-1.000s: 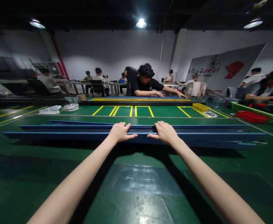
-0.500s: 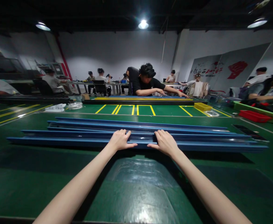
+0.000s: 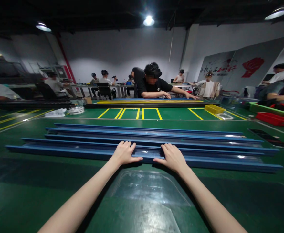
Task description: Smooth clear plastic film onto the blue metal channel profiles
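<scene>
Two long blue channel-shaped profiles lie crosswise on the green table, one behind the other. My left hand (image 3: 124, 153) grips the nearer blue profile (image 3: 64, 151) left of its middle, fingers over the far wall and thumb along the near edge. In the same way, my right hand (image 3: 173, 156) holds this profile a short way to the right. Between the hands a shiny stretch of its inner face shows. Just beyond my fingertips is the farther blue profile (image 3: 83, 137), slightly askew to the nearer one. The undersides of my fingers are hidden.
A clear plastic sheet (image 3: 151, 186) covers the green tabletop (image 3: 15, 197) before me. Across the table a person in black (image 3: 156, 87) leans over yellow and black profiles (image 3: 142, 102). At right are a dark flat object (image 3: 269, 137), a yellow tray (image 3: 212, 109) and a red tray (image 3: 274, 118).
The nearer profile has come toward me with both hands on it, and the gap to the farther profile has widened. My view has shifted slightly.
</scene>
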`<state>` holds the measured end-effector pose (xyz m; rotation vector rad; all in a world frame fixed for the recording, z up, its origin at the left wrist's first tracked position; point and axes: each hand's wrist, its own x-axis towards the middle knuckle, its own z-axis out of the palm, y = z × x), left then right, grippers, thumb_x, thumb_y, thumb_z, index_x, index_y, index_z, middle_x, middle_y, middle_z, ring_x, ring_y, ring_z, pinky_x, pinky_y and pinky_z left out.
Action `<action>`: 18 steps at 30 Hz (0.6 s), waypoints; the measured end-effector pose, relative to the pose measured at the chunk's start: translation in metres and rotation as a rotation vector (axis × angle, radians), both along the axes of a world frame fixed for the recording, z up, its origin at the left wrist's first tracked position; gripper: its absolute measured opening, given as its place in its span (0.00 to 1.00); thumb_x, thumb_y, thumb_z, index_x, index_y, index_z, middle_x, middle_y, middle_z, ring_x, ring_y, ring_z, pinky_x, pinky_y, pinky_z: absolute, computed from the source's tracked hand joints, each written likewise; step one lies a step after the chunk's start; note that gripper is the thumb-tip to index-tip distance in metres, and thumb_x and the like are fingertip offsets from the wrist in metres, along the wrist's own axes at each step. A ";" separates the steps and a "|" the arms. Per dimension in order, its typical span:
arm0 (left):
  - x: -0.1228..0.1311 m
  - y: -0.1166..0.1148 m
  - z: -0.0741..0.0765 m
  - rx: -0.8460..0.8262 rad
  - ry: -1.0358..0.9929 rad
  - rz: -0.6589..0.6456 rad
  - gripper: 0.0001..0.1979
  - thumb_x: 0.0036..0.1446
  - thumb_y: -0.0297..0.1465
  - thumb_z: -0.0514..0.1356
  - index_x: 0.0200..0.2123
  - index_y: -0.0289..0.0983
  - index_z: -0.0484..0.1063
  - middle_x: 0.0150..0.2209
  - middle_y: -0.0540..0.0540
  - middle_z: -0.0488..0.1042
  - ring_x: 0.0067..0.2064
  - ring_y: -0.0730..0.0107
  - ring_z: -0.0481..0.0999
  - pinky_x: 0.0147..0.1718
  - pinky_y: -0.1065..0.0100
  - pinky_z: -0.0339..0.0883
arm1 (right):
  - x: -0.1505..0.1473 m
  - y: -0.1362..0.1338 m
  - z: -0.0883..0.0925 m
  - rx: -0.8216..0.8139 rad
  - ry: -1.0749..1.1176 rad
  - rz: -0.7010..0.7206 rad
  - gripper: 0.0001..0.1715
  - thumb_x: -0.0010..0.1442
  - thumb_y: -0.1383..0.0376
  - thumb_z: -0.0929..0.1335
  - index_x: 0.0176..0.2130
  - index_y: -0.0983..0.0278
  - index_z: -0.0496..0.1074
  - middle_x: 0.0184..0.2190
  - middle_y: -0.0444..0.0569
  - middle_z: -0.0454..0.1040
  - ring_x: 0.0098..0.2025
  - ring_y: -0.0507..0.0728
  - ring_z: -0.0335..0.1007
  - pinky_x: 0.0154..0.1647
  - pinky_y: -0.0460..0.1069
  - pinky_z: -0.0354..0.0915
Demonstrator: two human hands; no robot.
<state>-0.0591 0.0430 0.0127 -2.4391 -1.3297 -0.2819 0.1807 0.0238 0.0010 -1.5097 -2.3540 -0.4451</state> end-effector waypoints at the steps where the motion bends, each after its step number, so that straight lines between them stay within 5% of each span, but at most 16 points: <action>1: 0.000 -0.001 0.001 0.001 0.000 -0.001 0.36 0.46 0.57 0.44 0.43 0.33 0.68 0.34 0.37 0.71 0.37 0.57 0.69 0.37 0.61 0.58 | 0.000 0.000 0.000 -0.017 0.006 0.002 0.39 0.49 0.38 0.53 0.38 0.67 0.67 0.34 0.56 0.69 0.38 0.61 0.62 0.39 0.53 0.56; 8: 0.023 -0.008 0.008 0.017 -0.029 0.004 0.30 0.52 0.52 0.41 0.37 0.35 0.70 0.35 0.40 0.71 0.37 0.59 0.68 0.37 0.60 0.56 | 0.022 0.000 0.007 -0.128 0.089 0.075 0.31 0.57 0.48 0.53 0.48 0.65 0.64 0.43 0.54 0.68 0.44 0.58 0.62 0.43 0.51 0.57; 14: 0.094 -0.013 0.005 -0.044 -0.194 -0.016 0.23 0.55 0.46 0.43 0.36 0.37 0.69 0.34 0.42 0.71 0.39 0.61 0.68 0.39 0.61 0.55 | 0.074 -0.001 0.008 -0.164 0.176 -0.152 0.25 0.60 0.54 0.51 0.37 0.62 0.69 0.34 0.49 0.71 0.39 0.54 0.65 0.40 0.47 0.57; 18: 0.124 -0.014 -0.003 -0.091 -0.236 0.037 0.22 0.56 0.44 0.43 0.39 0.36 0.68 0.36 0.41 0.71 0.40 0.58 0.68 0.40 0.59 0.56 | 0.082 -0.002 0.007 -0.129 0.157 -0.243 0.22 0.60 0.56 0.52 0.33 0.62 0.69 0.31 0.48 0.72 0.37 0.54 0.66 0.38 0.47 0.57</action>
